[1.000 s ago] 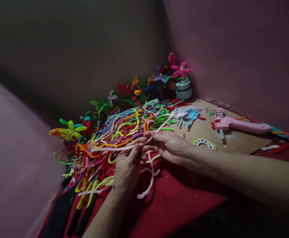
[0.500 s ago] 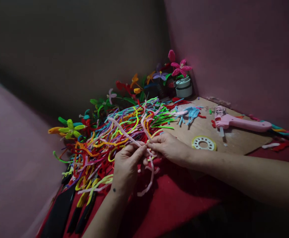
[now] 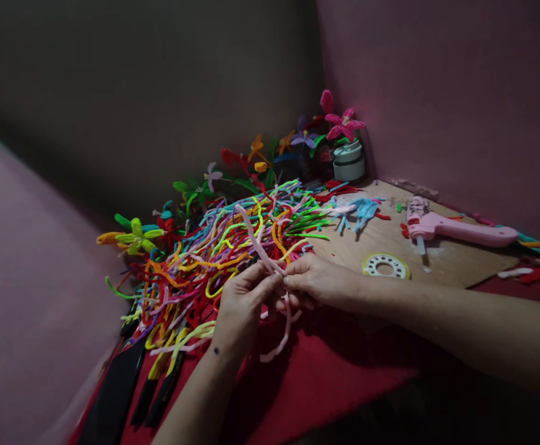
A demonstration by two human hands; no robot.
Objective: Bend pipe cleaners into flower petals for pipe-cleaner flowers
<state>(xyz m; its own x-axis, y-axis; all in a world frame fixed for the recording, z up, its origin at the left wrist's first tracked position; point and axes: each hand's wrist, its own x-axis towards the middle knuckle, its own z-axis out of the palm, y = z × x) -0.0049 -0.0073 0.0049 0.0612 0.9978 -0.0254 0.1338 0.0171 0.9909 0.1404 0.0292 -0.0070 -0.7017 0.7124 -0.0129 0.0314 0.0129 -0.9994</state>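
Just over the front part of a red-covered tabletop point(image 3: 344, 377), a pale pink fuzzy craft stem point(image 3: 253, 232) is held up by both bare hands, near the edge of a big messy heap of multicoloured fuzzy stems point(image 3: 218, 244). It's pinched between the thumb and fingers of the left hand point(image 3: 246, 296), with a good length of it poking up over the heap. By the right hand point(image 3: 318, 281) it's pinched too, thumb against fingers, right next to the left fingertips. Another pale pink curved strand point(image 3: 287, 334) can be seen below the hands; whether it's joined to the held one can't be told.

Off to the right, a thin brown board point(image 3: 339, 247) is topped with a bunch of light blue fuzzy pieces point(image 3: 365, 213), a white holed ring with a yellow rim point(image 3: 372, 266) and a pink plastic glue gun point(image 3: 474, 230). Along the back, a bunch of colourful fuzzy flowers point(image 3: 304, 138) is lined up, plus a pale grey round container point(image 3: 349, 169). Down on the left, a flat black slab point(image 3: 114, 389) is parked beside two yellow-and-black handles point(image 3: 164, 395).
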